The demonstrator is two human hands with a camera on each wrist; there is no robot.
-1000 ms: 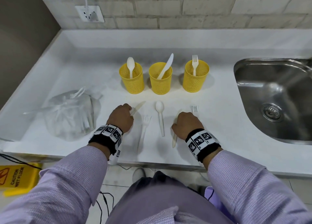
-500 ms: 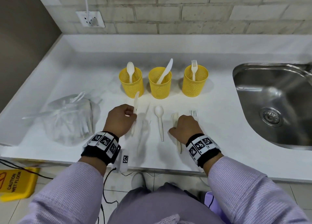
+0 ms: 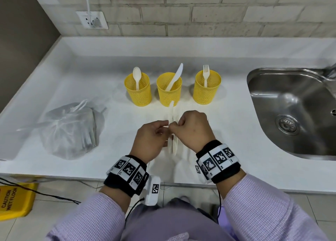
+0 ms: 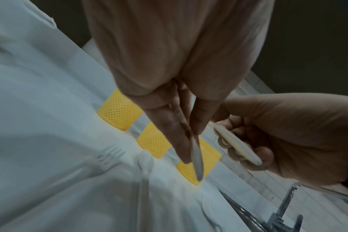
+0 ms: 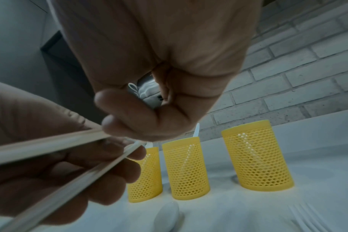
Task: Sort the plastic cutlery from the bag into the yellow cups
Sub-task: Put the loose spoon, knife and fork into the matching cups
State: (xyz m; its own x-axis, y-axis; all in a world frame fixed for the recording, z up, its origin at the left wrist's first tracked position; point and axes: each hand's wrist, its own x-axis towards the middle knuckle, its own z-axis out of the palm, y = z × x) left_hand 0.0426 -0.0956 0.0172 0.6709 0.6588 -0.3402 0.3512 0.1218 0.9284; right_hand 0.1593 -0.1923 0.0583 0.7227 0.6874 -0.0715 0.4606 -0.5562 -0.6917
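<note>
Three yellow mesh cups stand in a row: the left cup (image 3: 139,93) holds a spoon, the middle cup (image 3: 169,91) a knife, the right cup (image 3: 206,89) a fork. Just in front of them my hands meet above the counter. My left hand (image 3: 166,127) pinches a white plastic knife (image 4: 196,157) between thumb and fingers. My right hand (image 3: 175,126) grips a second knife (image 4: 236,146) by its handle. A spoon (image 5: 167,213) and a fork (image 5: 308,216) lie on the counter under my hands. The clear bag (image 3: 71,129) with more cutlery sits at the left.
A steel sink (image 3: 291,113) is sunk into the counter at the right. A brick wall with a socket (image 3: 92,20) runs behind the cups. Another fork (image 4: 107,158) lies on the counter. A yellow wet-floor sign (image 3: 12,199) stands on the floor at lower left.
Each hand has picked a knife up off the counter. Both hands rose and moved inward until they met in front of the middle cup.
</note>
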